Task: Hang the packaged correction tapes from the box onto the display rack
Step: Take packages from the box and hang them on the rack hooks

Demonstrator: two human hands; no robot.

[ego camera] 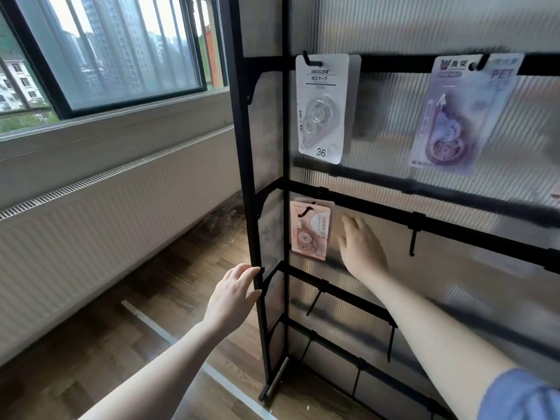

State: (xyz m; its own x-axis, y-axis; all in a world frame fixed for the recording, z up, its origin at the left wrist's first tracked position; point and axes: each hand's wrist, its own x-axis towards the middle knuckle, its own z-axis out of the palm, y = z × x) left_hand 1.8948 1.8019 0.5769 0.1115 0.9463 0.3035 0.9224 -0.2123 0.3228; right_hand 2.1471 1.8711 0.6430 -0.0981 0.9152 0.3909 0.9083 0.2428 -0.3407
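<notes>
Beside the pink pack (309,230), right hand (360,248) spread empty; left hand (233,295) grips rack post (247,165).

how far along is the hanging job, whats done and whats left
Done: three packs hang on the rack, a white pack, a purple pack and a pink pack. In hand: nothing; the right hand is open beside the pink pack, the left hand holds the rack post. Left: an empty hook and others below; the box is out of view.

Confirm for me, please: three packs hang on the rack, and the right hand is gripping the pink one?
Not quite. In the head view the right hand is open beside the pink pack, not gripping it. Three packs do hang on the rack.
</notes>
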